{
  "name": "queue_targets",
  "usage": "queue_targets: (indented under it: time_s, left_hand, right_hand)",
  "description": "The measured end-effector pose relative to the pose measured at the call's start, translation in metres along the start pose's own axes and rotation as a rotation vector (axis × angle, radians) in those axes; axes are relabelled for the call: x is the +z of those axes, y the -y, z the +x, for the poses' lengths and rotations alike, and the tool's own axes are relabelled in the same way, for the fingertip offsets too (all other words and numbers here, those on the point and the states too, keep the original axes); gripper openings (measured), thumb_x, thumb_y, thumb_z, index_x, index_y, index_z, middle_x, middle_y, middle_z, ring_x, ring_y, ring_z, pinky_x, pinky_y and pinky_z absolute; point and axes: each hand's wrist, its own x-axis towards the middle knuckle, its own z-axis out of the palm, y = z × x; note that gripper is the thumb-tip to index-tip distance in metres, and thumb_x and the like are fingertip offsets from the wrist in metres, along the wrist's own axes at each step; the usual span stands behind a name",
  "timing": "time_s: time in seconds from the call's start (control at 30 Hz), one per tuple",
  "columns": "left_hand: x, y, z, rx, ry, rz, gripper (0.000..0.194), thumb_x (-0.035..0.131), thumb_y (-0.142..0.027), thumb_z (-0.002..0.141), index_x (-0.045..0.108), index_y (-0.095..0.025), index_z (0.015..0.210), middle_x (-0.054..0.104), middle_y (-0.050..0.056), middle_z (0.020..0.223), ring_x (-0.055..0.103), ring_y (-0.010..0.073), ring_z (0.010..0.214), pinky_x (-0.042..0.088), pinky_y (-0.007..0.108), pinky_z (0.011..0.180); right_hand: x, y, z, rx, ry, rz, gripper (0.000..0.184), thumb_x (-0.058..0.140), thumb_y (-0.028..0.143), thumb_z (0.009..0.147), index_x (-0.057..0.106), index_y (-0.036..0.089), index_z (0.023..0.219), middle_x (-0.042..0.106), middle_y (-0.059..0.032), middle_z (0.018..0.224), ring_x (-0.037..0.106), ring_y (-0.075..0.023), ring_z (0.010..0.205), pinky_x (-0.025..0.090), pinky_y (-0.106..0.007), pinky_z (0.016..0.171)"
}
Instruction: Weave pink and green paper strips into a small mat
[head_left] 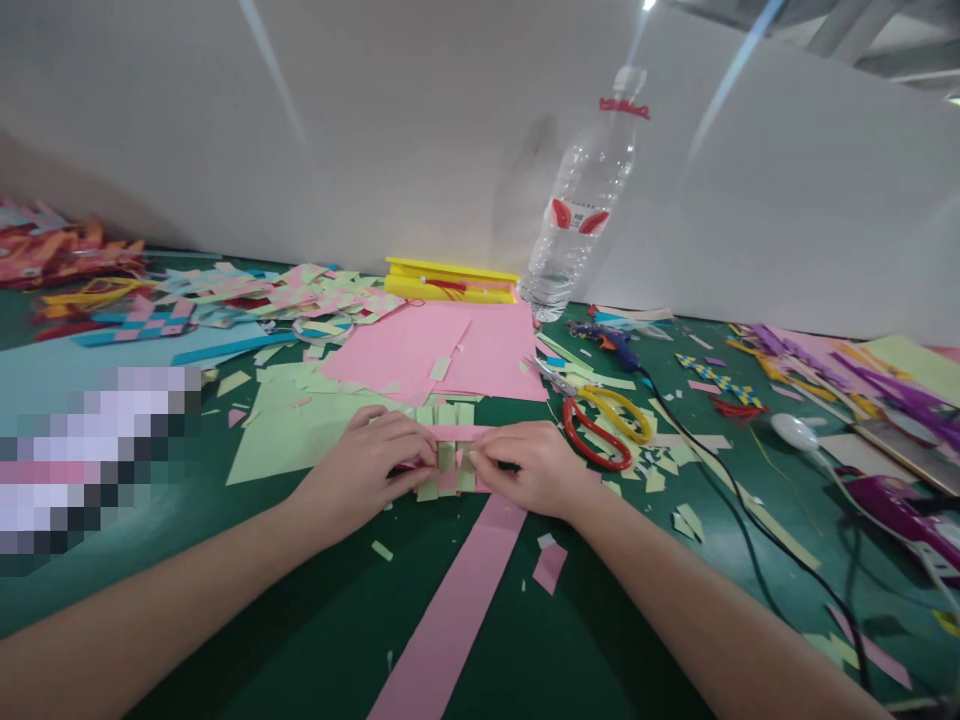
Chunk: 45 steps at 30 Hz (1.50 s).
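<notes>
Between my hands lies a small weave of pale green paper strips (447, 458), crossed by a narrow pink paper strip (457, 433). My left hand (375, 455) pinches the left end of the pink strip, its fingers curled over the weave's left edge. At the right end, my right hand (529, 462) also has its fingers closed on the pink strip, with thumb and forefinger against the green strips. The fingertips partly hide the ends of the weave. A long, wider pink paper strip (465, 600) runs from beneath my right hand toward the front edge.
Behind are pink sheets (487, 350) and a yellow folded sheet (450, 280). Scissors (600, 420), a glue gun (611, 340) with a black cable and a tilted plastic bottle (577, 205) stand to the right. Paper scraps and a green sheet (277, 430) lie around.
</notes>
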Motion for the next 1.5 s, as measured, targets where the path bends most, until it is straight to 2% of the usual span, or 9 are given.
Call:
queue_targets:
  time_s: [0.17, 0.27, 0.43, 0.5, 0.63, 0.73, 1.03, 1.2, 1.5]
  left_hand:
    - [-0.003, -0.002, -0.003, 0.041, -0.037, 0.025, 0.022, 0.046, -0.037, 0.096, 0.063, -0.024, 0.091, 0.067, 0.0, 0.102, 0.059, 0.0195, 0.097, 0.033, 0.035, 0.086]
    - [-0.006, -0.002, -0.004, 0.05, -0.072, 0.051, 0.024, 0.048, -0.044, 0.094, 0.063, -0.026, 0.099, 0.067, 0.001, 0.106, 0.057, 0.0211, 0.102, 0.035, 0.036, 0.088]
    - [-0.003, 0.001, -0.003, 0.084, -0.031, 0.056, 0.039, 0.052, -0.049, 0.091, 0.055, -0.025, 0.122, 0.063, 0.004, 0.124, 0.053, 0.0224, 0.117, 0.037, 0.037, 0.098]
    - [0.0, 0.003, -0.003, 0.09, 0.006, 0.064, 0.044, 0.051, -0.049, 0.092, 0.051, -0.025, 0.129, 0.06, 0.005, 0.13, 0.05, 0.0226, 0.123, 0.033, 0.04, 0.105]
    - [0.003, 0.004, -0.004, 0.051, 0.101, 0.08, 0.043, 0.049, -0.046, 0.094, 0.046, -0.028, 0.133, 0.055, 0.002, 0.137, 0.047, 0.0216, 0.128, 0.025, 0.043, 0.112]
    - [0.002, 0.003, -0.005, 0.027, 0.136, 0.073, 0.045, 0.05, -0.045, 0.094, 0.044, -0.03, 0.135, 0.054, 0.001, 0.138, 0.046, 0.0206, 0.128, 0.024, 0.043, 0.113]
    - [-0.002, 0.0, -0.003, 0.016, 0.159, 0.068, 0.047, 0.048, -0.044, 0.095, 0.037, -0.032, 0.139, 0.052, -0.001, 0.139, 0.045, 0.0205, 0.129, 0.021, 0.042, 0.114]
    - [-0.001, 0.0, -0.004, 0.009, 0.161, 0.07, 0.048, 0.048, -0.044, 0.095, 0.036, -0.033, 0.14, 0.052, 0.0, 0.14, 0.045, 0.0203, 0.129, 0.021, 0.043, 0.115]
    - [-0.002, 0.001, -0.004, 0.019, 0.148, 0.038, 0.045, 0.052, -0.041, 0.093, 0.042, -0.03, 0.136, 0.054, 0.002, 0.137, 0.047, 0.0221, 0.128, 0.022, 0.046, 0.114]
  right_hand:
    - [0.0, -0.001, 0.001, -0.037, -0.179, -0.004, 0.027, 0.049, 0.019, 0.088, 0.06, 0.018, 0.064, 0.068, -0.004, 0.066, 0.065, -0.0137, 0.065, 0.052, -0.024, 0.063]
    - [-0.003, 0.0, 0.004, -0.086, -0.261, 0.033, 0.019, 0.051, 0.017, 0.086, 0.063, 0.019, 0.071, 0.072, -0.0043, 0.073, 0.067, -0.0151, 0.072, 0.055, -0.029, 0.073]
    - [-0.006, 0.002, 0.006, -0.187, -0.158, 0.074, 0.014, 0.056, 0.018, 0.083, 0.067, 0.021, 0.076, 0.076, -0.0011, 0.083, 0.065, -0.0187, 0.1, 0.048, -0.038, 0.095]
    - [-0.007, 0.003, 0.005, -0.186, -0.094, 0.053, 0.013, 0.056, 0.021, 0.085, 0.069, 0.022, 0.081, 0.076, -0.0005, 0.086, 0.064, -0.018, 0.103, 0.043, -0.039, 0.102]
    - [-0.007, 0.003, 0.004, -0.153, -0.021, -0.011, 0.018, 0.052, 0.028, 0.088, 0.069, 0.022, 0.086, 0.075, -0.0024, 0.088, 0.065, -0.0163, 0.101, 0.037, -0.039, 0.106]
    - [-0.007, 0.003, 0.004, -0.143, -0.03, -0.025, 0.02, 0.051, 0.027, 0.088, 0.07, 0.022, 0.083, 0.075, -0.0024, 0.087, 0.066, -0.0154, 0.097, 0.037, -0.039, 0.106]
    - [-0.004, -0.002, 0.003, -0.112, -0.136, -0.031, 0.026, 0.053, 0.021, 0.088, 0.065, 0.019, 0.066, 0.073, -0.0026, 0.074, 0.069, -0.0136, 0.078, 0.03, -0.045, 0.112]
    - [-0.006, -0.002, 0.002, -0.075, -0.103, -0.082, 0.034, 0.05, 0.022, 0.091, 0.061, 0.019, 0.059, 0.072, -0.0011, 0.07, 0.068, -0.0129, 0.071, 0.03, -0.048, 0.111]
    - [-0.01, -0.002, 0.002, -0.175, -0.11, -0.187, 0.035, 0.05, 0.017, 0.088, 0.059, 0.019, 0.055, 0.069, 0.0011, 0.059, 0.067, -0.0126, 0.062, 0.029, -0.05, 0.113]
